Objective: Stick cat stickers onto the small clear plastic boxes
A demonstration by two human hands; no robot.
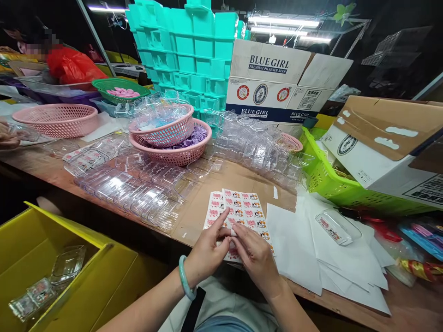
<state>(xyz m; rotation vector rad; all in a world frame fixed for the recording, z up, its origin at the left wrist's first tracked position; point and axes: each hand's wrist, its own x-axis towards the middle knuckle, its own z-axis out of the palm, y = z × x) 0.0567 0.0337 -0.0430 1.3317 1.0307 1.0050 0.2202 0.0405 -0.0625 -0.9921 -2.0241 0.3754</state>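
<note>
My left hand [209,244], with a pale green bangle [187,278] at its wrist, is over sheets of stickers [243,200] printed with cartoon cats and pink lettering. Its index finger points forward while the thumb and other fingers close together. My right hand [255,251] meets it fingertip to fingertip, fingers bent and pressed together. A small white bit [233,230] shows between the hands; whether it is a sticker or a finger wrap is unclear. To the right, a clear plastic case [337,228] with a cat sticker lies on white paper sheets [297,246].
Clear plastic cases [134,193] lie in rows at left, with more piled behind [256,143]. Stacked pink baskets [173,154] stand mid-table. Teal bins [197,46], beer cartons [266,83] and a green basket [321,175] line the back. A yellow box [114,276] sits lower left. Another person's hand [8,136] shows far left.
</note>
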